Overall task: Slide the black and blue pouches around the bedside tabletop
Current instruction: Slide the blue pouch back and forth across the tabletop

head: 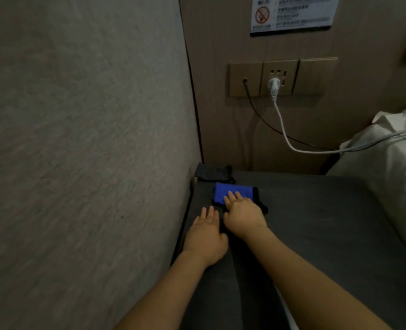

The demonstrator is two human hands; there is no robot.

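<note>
Left hand (205,236), flat on the dark bedside tabletop (316,222) beside the grey wall panel (78,139), fingers extended and loosely together, gripping nothing. Black pouch (212,172), beyond the left fingertips, in the far corner against the wall. Right hand (242,214), just beside the left, palm down with fingers outstretched on the blue pouch (230,190), pressing its near edge. White cable (285,134), beyond and to the right, plugged into the socket (279,77)
</note>
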